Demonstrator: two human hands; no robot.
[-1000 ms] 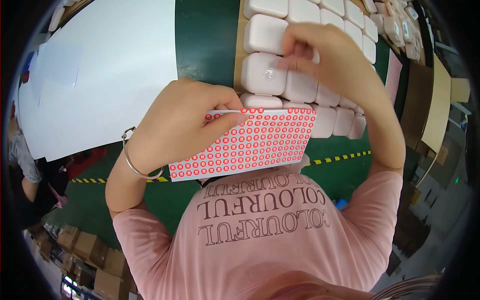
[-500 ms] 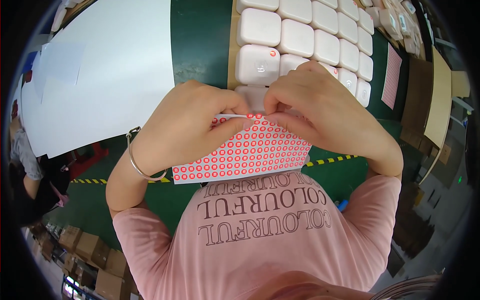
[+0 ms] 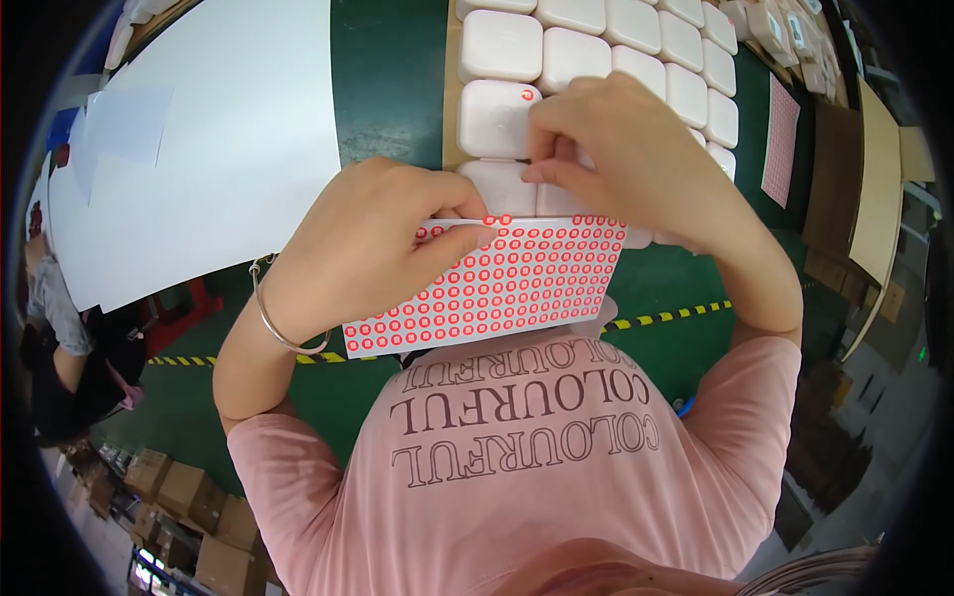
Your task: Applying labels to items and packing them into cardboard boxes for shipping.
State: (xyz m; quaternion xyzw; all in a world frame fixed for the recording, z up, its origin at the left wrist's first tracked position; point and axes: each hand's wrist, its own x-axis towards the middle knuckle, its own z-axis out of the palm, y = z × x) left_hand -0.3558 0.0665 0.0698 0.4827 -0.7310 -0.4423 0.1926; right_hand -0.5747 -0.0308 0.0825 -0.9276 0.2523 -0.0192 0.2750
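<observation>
Left hand (image 3: 363,238), fingers pinched on white sheet of round red stickers (image 3: 507,278), right hand (image 3: 636,154), fingers nearly closed by whitish rounded-square box (image 3: 492,187), grip unclear.

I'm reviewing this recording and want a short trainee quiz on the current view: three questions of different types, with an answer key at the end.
1. What does the left hand hold?
A) a pen
B) a sheet of red stickers
C) a cloth

2. True or false: another dotted sheet lies to the right of the white boxes.

3. Fill in, as seen in the picture: beside the right hand, a box at the left end of its row bears a red sticker near its upper ____ corner.

Key: 1. B; 2. True; 3. right
</observation>
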